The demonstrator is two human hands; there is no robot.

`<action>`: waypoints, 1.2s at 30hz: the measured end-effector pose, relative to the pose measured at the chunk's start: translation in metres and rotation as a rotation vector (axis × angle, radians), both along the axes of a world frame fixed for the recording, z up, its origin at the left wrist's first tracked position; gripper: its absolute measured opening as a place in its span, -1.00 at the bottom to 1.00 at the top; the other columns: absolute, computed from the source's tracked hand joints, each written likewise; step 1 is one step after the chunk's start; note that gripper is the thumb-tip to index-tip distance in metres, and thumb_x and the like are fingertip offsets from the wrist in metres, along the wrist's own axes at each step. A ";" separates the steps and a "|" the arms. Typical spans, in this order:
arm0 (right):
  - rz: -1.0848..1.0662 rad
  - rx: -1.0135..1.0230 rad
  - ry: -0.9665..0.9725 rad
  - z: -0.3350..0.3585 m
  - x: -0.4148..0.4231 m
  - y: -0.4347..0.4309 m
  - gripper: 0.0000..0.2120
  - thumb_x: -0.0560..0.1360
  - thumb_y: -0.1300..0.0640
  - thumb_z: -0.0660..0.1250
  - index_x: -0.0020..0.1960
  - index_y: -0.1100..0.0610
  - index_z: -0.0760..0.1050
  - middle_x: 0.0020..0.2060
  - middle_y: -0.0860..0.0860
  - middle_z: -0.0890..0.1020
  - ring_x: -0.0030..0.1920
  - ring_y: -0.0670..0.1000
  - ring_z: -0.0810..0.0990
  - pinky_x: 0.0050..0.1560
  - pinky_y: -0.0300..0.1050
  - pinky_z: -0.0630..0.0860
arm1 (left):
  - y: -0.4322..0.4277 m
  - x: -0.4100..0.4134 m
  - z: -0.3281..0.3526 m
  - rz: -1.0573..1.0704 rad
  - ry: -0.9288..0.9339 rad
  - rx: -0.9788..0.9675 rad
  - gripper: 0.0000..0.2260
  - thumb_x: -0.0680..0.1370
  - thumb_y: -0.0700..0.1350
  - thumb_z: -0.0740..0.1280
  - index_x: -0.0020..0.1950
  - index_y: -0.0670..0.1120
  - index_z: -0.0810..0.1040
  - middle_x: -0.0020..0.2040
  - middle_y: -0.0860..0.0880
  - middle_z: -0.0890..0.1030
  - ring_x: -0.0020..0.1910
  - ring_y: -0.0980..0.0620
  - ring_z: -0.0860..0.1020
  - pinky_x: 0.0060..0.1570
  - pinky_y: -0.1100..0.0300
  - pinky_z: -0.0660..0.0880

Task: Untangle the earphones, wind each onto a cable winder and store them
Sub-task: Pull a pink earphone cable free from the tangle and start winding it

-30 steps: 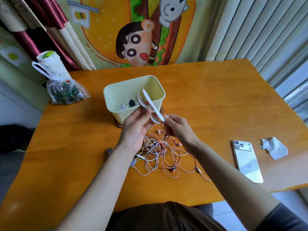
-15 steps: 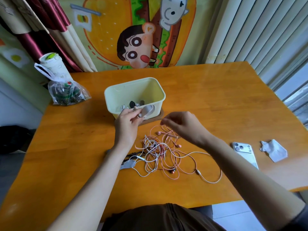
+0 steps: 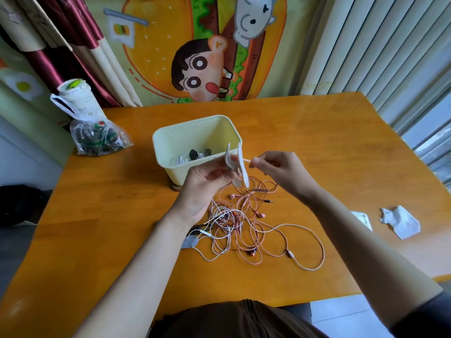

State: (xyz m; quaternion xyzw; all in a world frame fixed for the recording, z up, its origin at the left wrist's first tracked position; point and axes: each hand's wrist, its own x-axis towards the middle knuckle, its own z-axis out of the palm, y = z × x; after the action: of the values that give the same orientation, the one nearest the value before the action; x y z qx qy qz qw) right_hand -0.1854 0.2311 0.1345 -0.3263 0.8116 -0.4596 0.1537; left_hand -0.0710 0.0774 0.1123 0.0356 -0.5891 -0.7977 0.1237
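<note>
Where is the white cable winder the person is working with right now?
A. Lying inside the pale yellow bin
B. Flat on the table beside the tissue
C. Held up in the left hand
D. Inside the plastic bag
C: the left hand grips the white cable winder in the air in front of the pale yellow bin, above the tangled earphones, while the right hand pinches a white cable end next to it.

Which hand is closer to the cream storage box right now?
Left. The left hand, gripping the cable winder, is just in front of the box, by its near wall. The right hand, pinching a white cable end, is off to its right side.
</note>
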 end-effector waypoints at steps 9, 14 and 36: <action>-0.002 -0.044 -0.253 -0.024 0.041 -0.022 -0.66 0.62 0.09 0.13 -0.30 0.07 0.48 -0.51 -0.07 0.43 -0.50 -0.13 0.37 -0.40 -0.27 0.34 | 0.005 -0.008 0.000 0.200 -0.059 0.419 -0.74 0.46 -0.20 0.27 0.13 -0.04 0.58 0.03 0.00 0.67 0.02 0.02 0.64 0.11 0.08 0.55; 0.048 0.027 -0.095 -0.025 0.055 -0.023 -0.70 0.62 0.07 0.13 -0.23 0.07 0.51 -0.48 -0.01 0.43 -0.49 -0.11 0.31 -0.44 -0.24 0.25 | -0.001 -0.007 -0.013 0.437 -0.236 0.137 -0.76 0.52 -0.26 0.34 0.15 -0.03 0.59 0.08 -0.04 0.65 0.08 -0.03 0.62 0.07 0.07 0.59; -0.100 0.059 0.162 -0.006 -0.001 0.007 -0.89 0.42 0.02 0.44 -0.24 0.03 0.59 -0.35 -0.12 0.57 -0.35 -0.17 0.47 -0.34 -0.37 0.35 | 0.001 0.005 -0.011 -0.101 -0.135 -0.330 -0.64 0.46 -0.38 0.36 0.10 0.04 0.61 0.01 0.00 0.67 0.07 0.11 0.57 0.12 0.24 0.50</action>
State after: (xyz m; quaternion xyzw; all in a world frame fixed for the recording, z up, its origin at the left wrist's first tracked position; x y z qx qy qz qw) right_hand -0.1862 0.2384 0.1283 -0.3167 0.8500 -0.4145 0.0739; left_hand -0.0657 0.0783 0.1012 0.0387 -0.7200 -0.6913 0.0476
